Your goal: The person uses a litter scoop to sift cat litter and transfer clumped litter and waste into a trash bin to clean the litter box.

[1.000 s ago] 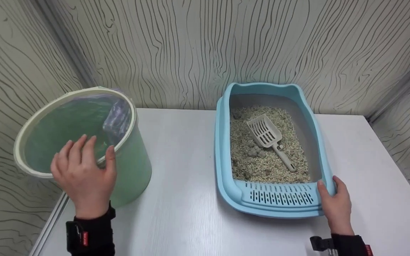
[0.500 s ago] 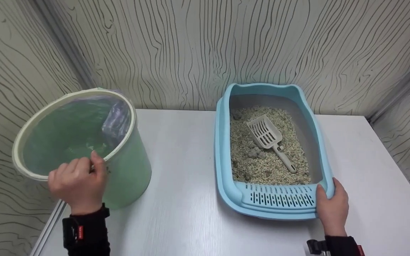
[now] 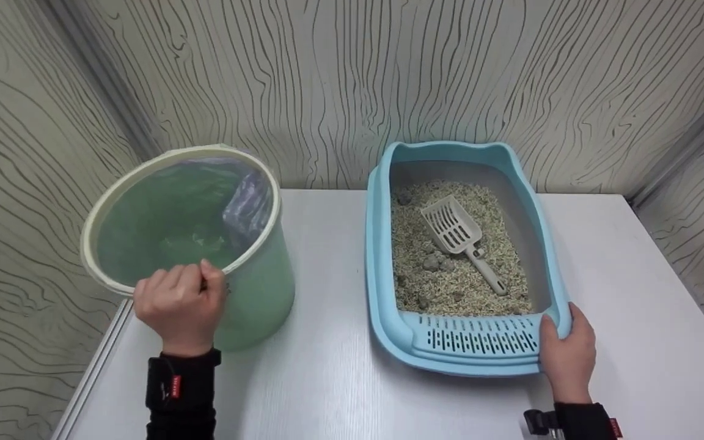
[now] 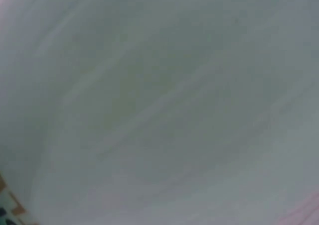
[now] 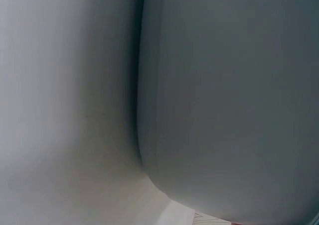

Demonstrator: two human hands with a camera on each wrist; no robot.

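Left hand (image 3: 179, 302) clamped on near rim of tilted green bucket (image 3: 254, 293); right hand (image 3: 567, 354) gripping litter tray (image 3: 382, 293) front corner; scoop (image 3: 459, 235) untouched in litter; scooping apparently not begun.

On our left hand (image 3: 181, 302) and right hand (image 3: 569, 354) we wear nothing. Both forearms carry black sleeves ending at the wrist, each with a small red tag. Beside the right sleeve's cuff a black clamp-like mount sticks out toward the left hand.
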